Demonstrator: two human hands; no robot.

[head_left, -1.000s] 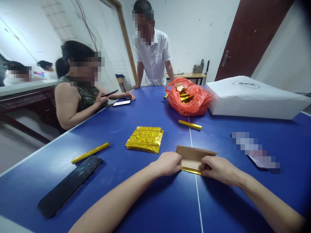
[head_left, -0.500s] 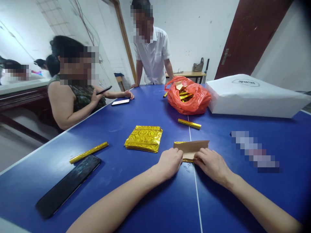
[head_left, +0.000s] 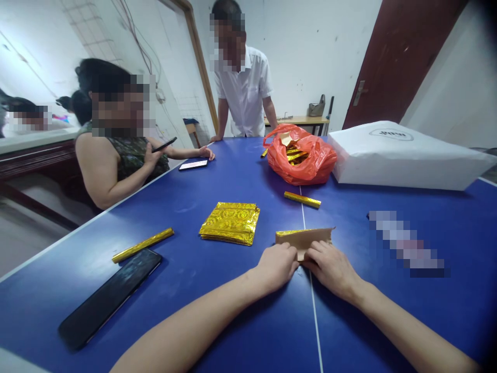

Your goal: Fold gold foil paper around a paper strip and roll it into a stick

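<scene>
Centrally, on the blue worktop (head_left: 240,331): one brown paper sheet (head_left: 305,239) with gold foil (head_left: 286,233) showing along its far edge, gripped between left hand (head_left: 276,268) and right hand (head_left: 330,270), both closed narrowly on it, close together. Just left of the hands, stacked gold foil sheets (head_left: 231,224). Farther left, gold roll (head_left: 143,245) beside black smartphone (head_left: 111,298). Ahead, second gold roll (head_left: 302,199), then orange-red plastic bag (head_left: 298,160) holding gold rolls, with white paper bag (head_left: 404,155) to its right.

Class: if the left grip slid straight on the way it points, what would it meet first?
The brown paper sheet edged with gold foil, already under the left grip.
</scene>
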